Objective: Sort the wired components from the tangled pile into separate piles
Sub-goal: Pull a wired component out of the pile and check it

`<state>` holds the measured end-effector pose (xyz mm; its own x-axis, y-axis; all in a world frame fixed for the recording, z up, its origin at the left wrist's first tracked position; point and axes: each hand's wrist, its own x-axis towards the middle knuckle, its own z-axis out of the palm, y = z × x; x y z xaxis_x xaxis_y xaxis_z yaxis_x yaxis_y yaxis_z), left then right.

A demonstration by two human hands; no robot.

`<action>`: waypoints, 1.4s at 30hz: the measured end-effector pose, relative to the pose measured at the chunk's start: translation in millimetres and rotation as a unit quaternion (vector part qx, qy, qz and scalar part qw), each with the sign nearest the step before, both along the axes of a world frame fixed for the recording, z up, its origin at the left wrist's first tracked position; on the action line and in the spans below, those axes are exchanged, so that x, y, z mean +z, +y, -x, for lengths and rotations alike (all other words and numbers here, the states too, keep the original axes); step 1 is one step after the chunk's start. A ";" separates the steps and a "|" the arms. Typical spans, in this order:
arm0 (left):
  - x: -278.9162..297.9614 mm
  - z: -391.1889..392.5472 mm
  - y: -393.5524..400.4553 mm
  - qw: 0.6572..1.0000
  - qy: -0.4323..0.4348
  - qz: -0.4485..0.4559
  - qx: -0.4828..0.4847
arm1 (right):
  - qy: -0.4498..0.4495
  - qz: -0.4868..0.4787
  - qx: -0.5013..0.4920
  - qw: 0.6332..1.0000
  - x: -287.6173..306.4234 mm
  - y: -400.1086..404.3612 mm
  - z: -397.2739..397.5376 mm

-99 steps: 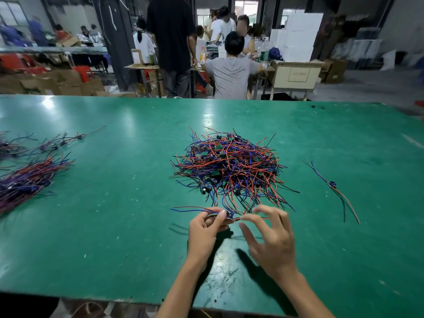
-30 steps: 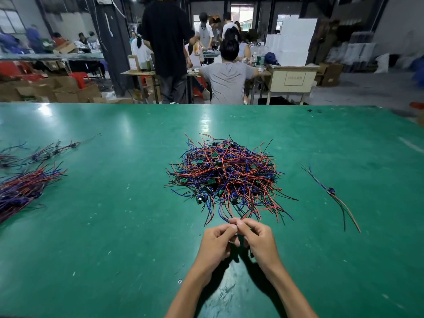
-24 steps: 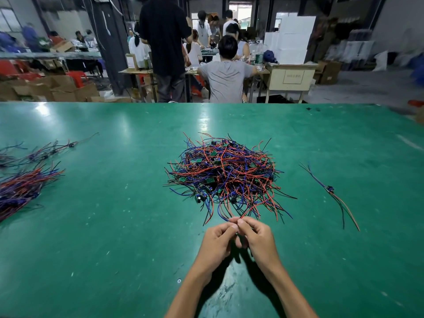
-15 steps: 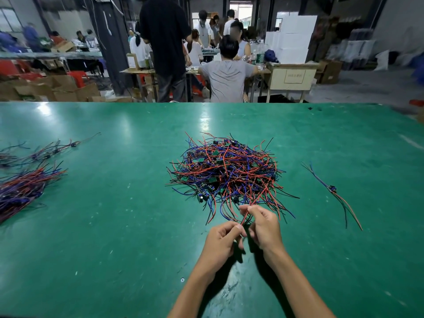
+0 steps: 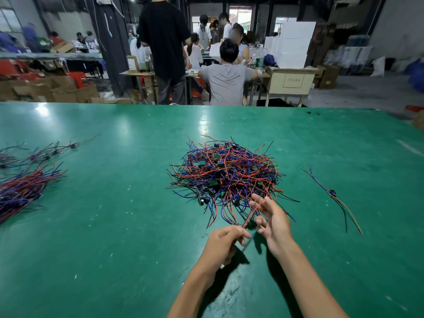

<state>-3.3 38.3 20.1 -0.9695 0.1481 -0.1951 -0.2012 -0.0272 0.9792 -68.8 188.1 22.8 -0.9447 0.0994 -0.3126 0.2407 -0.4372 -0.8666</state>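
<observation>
A tangled pile point(image 5: 226, 173) of red, blue and black wires with small green boards lies in the middle of the green table point(image 5: 114, 226). My left hand point(image 5: 223, 243) sits just in front of the pile and pinches the near end of a red wire point(image 5: 252, 213). That wire runs up and back toward the pile, crossing the fingers of my right hand point(image 5: 273, 222). My right hand is spread, fingers straight, at the pile's near right edge. A sorted bundle point(image 5: 23, 191) lies at the far left, with a thinner row point(image 5: 46, 152) behind it.
A single wired component point(image 5: 332, 193) lies alone on the table to the right of the pile. Beyond the table's far edge, people stand and sit at other benches point(image 5: 290, 81) among cardboard boxes.
My hands, held together pinching wires a second ago, have parted. The right hand has opened and moved up toward the pile, while the left keeps its pinch on the red wire.
</observation>
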 end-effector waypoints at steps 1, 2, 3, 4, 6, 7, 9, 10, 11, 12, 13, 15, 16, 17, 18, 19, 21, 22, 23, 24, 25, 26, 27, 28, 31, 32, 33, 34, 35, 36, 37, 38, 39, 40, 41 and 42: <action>1.7 0.8 -1.1 1.000 -0.010 -0.011 0.013 | -0.002 0.000 0.011 1.000 -2.8 -1.1 -2.4; 4.5 1.9 -2.3 0.999 -0.018 -0.020 0.026 | 0.003 -0.016 0.013 1.000 -5.8 -2.8 -6.4; 8.0 2.7 -3.8 0.999 -0.022 -0.026 0.040 | 0.024 -0.060 0.007 0.998 -10.1 -5.0 -11.9; 12.0 4.3 -5.3 0.998 -0.024 -0.035 0.055 | 0.060 -0.133 -0.004 0.989 -15.5 -7.4 -18.3; 19.6 9.4 -8.7 0.993 -0.020 -0.081 0.087 | 0.159 -0.284 0.013 0.945 -25.1 -14.1 -32.4; 23.1 12.1 -11.2 0.988 -0.017 -0.107 0.106 | 0.200 -0.325 0.042 0.923 -27.6 -18.8 -40.4; 28.4 17.7 -16.1 0.977 -0.010 -0.150 0.148 | 0.245 -0.346 0.079 0.902 -25.6 -29.5 -53.5; 29.8 19.5 -17.3 0.972 -0.013 -0.167 0.167 | 0.253 -0.346 0.076 0.900 -23.4 -34.8 -56.5; 29.6 20.4 -17.6 0.965 -0.023 -0.185 0.183 | 0.256 -0.344 0.063 0.901 -21.3 -39.6 -58.1; 28.6 20.8 -16.8 0.957 -0.039 -0.209 0.195 | 0.257 -0.342 0.045 0.903 -18.5 -43.9 -59.3; 26.7 20.6 -15.5 0.949 -0.055 -0.234 0.205 | 0.259 -0.338 0.027 0.904 -16.0 -47.7 -60.3; 22.8 18.5 -13.1 0.934 -0.077 -0.272 0.221 | 0.264 -0.304 -0.001 0.915 -12.3 -52.6 -61.8; 20.1 17.0 -12.4 0.931 -0.084 -0.276 0.225 | 0.265 -0.280 -0.006 0.923 -10.5 -54.1 -62.0; 17.6 15.1 -12.1 0.931 -0.087 -0.272 0.228 | 0.264 -0.254 -0.010 0.930 -8.0 -55.4 -62.8; 16.1 12.4 -11.7 0.932 -0.089 -0.268 0.228 | 0.257 -0.228 -0.018 0.939 -6.0 -56.9 -63.1; 13.9 9.9 -11.9 0.932 -0.089 -0.265 0.229 | 0.242 -0.204 -0.036 0.948 -3.6 -58.2 -62.8; 11.3 4.6 -10.9 0.937 -0.077 -0.257 0.223 | 0.200 -0.160 -0.074 0.964 0.3 -59.6 -60.3; 11.2 1.8 -9.4 0.940 -0.067 -0.252 0.220 | 0.181 -0.144 -0.085 0.969 1.7 -59.6 -58.5; 10.8 -0.4 -7.6 0.942 -0.053 -0.246 0.223 | 0.161 -0.131 -0.091 0.974 3.4 -59.0 -57.3; 10.5 -2.0 -5.4 0.942 -0.039 -0.239 0.231 | 0.142 -0.113 -0.094 0.979 4.6 -57.9 -56.2; 8.9 -2.7 -3.5 0.945 -0.019 -0.222 0.241 | 0.123 -0.087 -0.094 0.984 6.2 -56.5 -55.1; 7.3 -4.4 -2.6 0.950 0.009 -0.193 0.247 | 0.105 -0.053 -0.091 0.989 7.7 -54.6 -53.8; 4.1 -5.9 -3.0 0.956 0.046 -0.150 0.248 | 0.088 -0.013 -0.083 0.993 10.4 -51.9 -53.2; 0.6 -6.7 -5.3 0.961 0.090 -0.097 0.242 | 0.074 0.025 -0.069 0.995 13.4 -48.7 -52.3; -14.3 -6.0 -22.0 0.951 0.207 0.111 0.203 | 0.036 0.073 0.004 0.997 21.2 -30.8 -47.3; -18.7 -5.4 -29.5 0.936 0.240 0.162 0.202 | 0.026 0.064 0.038 0.997 23.5 -22.9 -45.7; -21.7 -4.8 -36.7 0.928 0.256 0.177 0.203 | 0.020 0.046 0.071 0.996 25.0 -14.9 -44.1; -21.9 -4.0 -43.6 0.933 0.244 0.167 0.203 | 0.021 0.020 0.102 0.994 25.6 -7.7 -42.2; -20.1 -2.9 -49.3 0.951 0.208 0.121 0.193 | 0.029 -0.011 0.131 0.991 25.5 -1.1 -40.3; -15.5 -2.2 -52.7 0.972 0.156 0.068 0.159 | 0.043 -0.047 0.158 0.985 24.8 3.5 -38.7; -10.7 -0.5 -53.0 0.987 0.109 0.033 0.111 | 0.064 -0.085 0.180 0.978 23.7 6.5 -37.4; -5.6 0.8 -51.3 0.996 0.068 0.013 0.053 | 0.084 -0.124 0.197 0.969 22.6 7.4 -36.9; -0.6 2.2 -47.6 0.999 0.039 0.007 0.001 | 0.104 -0.162 0.208 0.959 21.7 6.6 -36.7; 4.9 3.2 -42.2 0.999 0.027 0.009 -0.041 | 0.123 -0.192 0.215 0.950 20.7 4.4 -36.9; 8.8 3.4 -35.7 0.997 0.028 0.012 -0.071 | 0.144 -0.215 0.217 0.941 19.2 1.9 -37.2; 10.9 3.1 -29.5 0.996 0.029 0.008 -0.083 | 0.165 -0.230 0.209 0.936 17.3 -0.8 -37.5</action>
